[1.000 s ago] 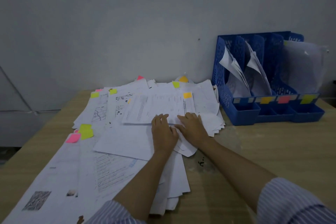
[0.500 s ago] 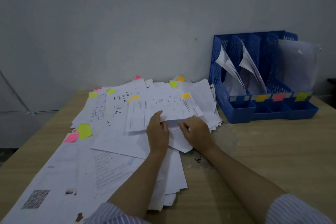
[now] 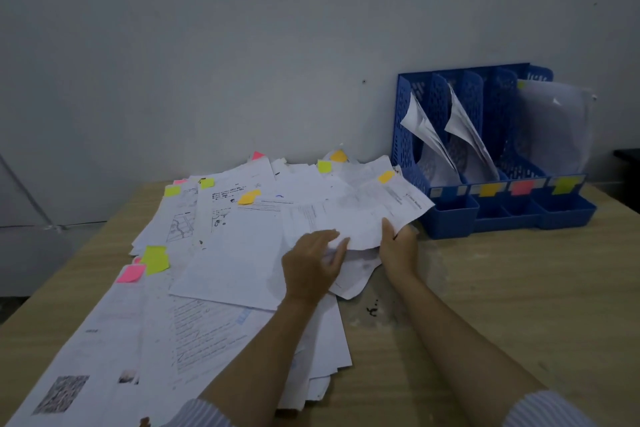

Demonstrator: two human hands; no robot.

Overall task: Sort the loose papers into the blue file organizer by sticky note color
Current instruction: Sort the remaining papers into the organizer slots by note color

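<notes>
Papers (image 3: 242, 253) cover the wooden table (image 3: 485, 305); right hand (image 3: 398, 250) grips one, left hand (image 3: 311, 263) relaxed.

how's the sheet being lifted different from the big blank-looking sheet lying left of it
The lifted sheet is raised off the pile, pinched by the right hand, with the left hand at its near edge; the blank-looking sheet lies flat, untouched. The lifted sheet carries an orange sticky note at its far corner; none shows on the flat one. The lifted sheet shows printed text; the flat one looks mostly bare. Both are white paper.
</notes>
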